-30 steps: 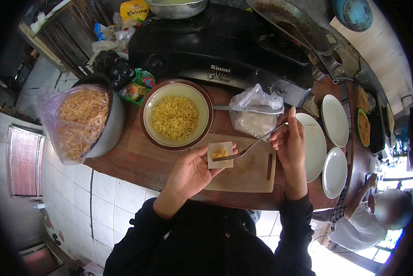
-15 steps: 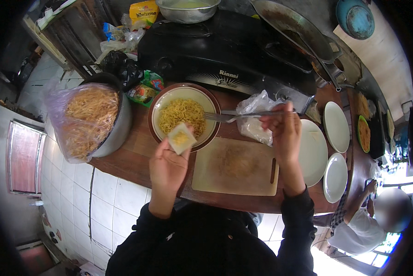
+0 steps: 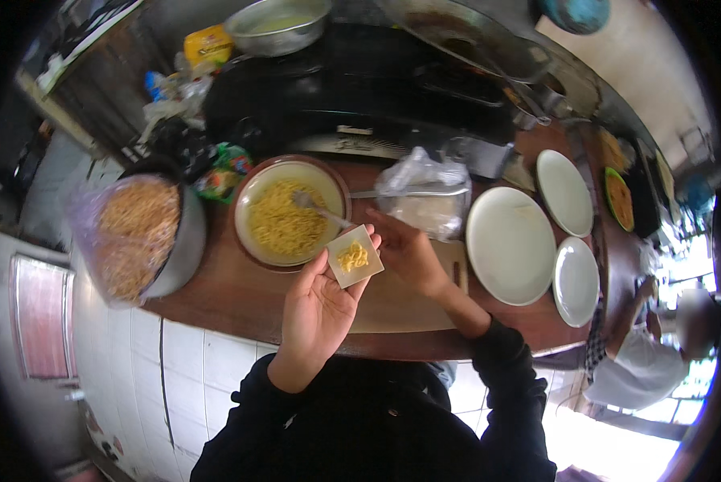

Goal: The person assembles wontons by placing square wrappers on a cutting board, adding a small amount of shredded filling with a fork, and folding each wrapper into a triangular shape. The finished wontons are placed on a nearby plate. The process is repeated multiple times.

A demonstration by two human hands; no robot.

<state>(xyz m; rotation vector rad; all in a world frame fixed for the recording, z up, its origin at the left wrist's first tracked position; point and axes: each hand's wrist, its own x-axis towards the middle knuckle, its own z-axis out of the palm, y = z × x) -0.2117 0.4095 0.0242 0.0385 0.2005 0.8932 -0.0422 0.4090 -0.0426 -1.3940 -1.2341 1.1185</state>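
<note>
A square pale dough wrapper [image 3: 366, 275] with a small clump of yellow noodles in its middle lies on the fingers of my left hand [image 3: 320, 317], pinched at its edge by the thumb. Close by its right side is my right hand [image 3: 412, 261], fingers partly stretched and apart, somewhat blurred, with nothing seen in them. A fork [image 3: 322, 210] rests in the brown-rimmed bowl [image 3: 244, 233], its tines among the yellow noodles [image 3: 284, 229] and its handle toward the wrapper. Under my hands lies a cutting board [image 3: 400, 315], partly hidden.
White plates [image 3: 511, 281] stand at the right, beside a clear plastic bag [image 3: 428, 210] with pale contents. A metal utensil handle [image 3: 449, 191] crosses the bag. Behind is a black stove [image 3: 296, 104]. A pot [image 3: 187, 241] with bagged shreds stands left. Another person [image 3: 637, 361] is at far right.
My right hand has let go of the fork, now in the bowl, and moved left to the wrapper. My left hand has shifted right with the wrapper. The view has shifted.
</note>
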